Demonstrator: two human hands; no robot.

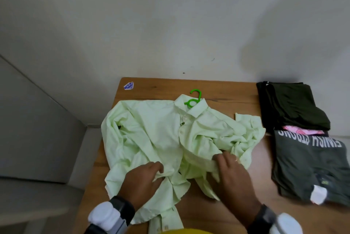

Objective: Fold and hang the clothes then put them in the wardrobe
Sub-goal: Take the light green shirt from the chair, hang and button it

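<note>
Hands work at the near edge of a crumpled pale green button-up cotton shirt point(161, 139) spread across the wooden counter point(217, 89). The left hand point(144, 178) pinches a fold of its lower front; the right hand point(231, 171) clutches bunched fabric beside it. A bright green plastic hanger point(194, 99) pokes from the collar at the far side. Folded dark garments point(295, 108) lie to the right.
</note>
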